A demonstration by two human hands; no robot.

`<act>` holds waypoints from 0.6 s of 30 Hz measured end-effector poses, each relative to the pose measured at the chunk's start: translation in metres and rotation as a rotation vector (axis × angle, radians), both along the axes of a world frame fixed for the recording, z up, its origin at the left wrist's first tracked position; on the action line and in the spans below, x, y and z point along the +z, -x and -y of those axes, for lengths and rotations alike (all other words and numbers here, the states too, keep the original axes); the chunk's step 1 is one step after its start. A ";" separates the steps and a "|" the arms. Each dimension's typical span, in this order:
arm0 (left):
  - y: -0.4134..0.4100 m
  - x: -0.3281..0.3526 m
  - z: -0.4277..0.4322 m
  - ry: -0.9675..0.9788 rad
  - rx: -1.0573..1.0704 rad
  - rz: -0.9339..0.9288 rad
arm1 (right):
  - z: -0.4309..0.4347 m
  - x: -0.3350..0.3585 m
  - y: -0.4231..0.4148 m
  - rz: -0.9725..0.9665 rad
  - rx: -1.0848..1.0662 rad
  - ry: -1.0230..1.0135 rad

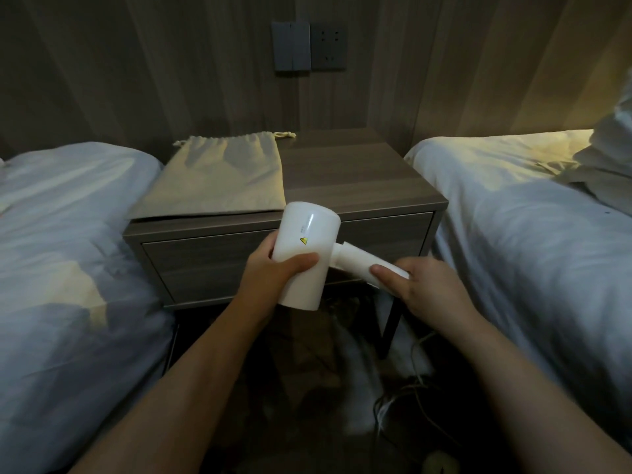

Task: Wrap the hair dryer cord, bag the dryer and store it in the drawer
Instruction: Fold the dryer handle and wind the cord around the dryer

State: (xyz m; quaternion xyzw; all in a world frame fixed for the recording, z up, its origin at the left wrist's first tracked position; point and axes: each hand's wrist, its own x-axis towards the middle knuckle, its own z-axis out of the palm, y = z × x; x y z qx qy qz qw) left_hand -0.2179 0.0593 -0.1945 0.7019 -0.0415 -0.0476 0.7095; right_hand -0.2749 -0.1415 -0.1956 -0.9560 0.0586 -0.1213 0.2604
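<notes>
As you look down, a white left bed (pixel 68 251) fills the left side of the frame and a white right bed (pixel 530 234) fills the right side. Between them, at the centre, stands a dark wooden nightstand (pixel 359 176). Its drawer (pixel 205 261) is closed, the front flush with the frame. On the left half of the top lies a beige cloth bag (pixel 219 176), flat, with its gathered mouth and drawstring ends toward the wall.

The white hair dryer (pixel 304 241) is not on any surface: you hold it in the air in front of the drawer, just below the centre of the frame. Your left hand (pixel 273 271) is curled around the barrel, with the thumb lying across its near side. Your right hand (pixel 427 289) is closed on the end of the handle (pixel 355 265), which points to the right, and the thumb presses along it.

Below the right hand a thin pale cord (pixel 413 352) hangs down loose toward the dark floor; where it ends I cannot tell. At the upper centre, a switch plate (pixel 291 46) and a socket (pixel 328 46) sit side by side on the wall.
</notes>
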 end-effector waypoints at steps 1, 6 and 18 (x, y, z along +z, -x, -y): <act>0.001 -0.001 0.005 0.043 0.035 -0.026 | -0.004 -0.003 -0.002 0.029 -0.033 -0.074; 0.002 -0.005 0.012 0.086 0.055 -0.156 | -0.006 -0.003 -0.006 -0.021 -0.013 -0.242; 0.009 -0.003 0.014 0.235 0.135 -0.202 | -0.018 0.002 0.004 0.112 -0.072 -0.134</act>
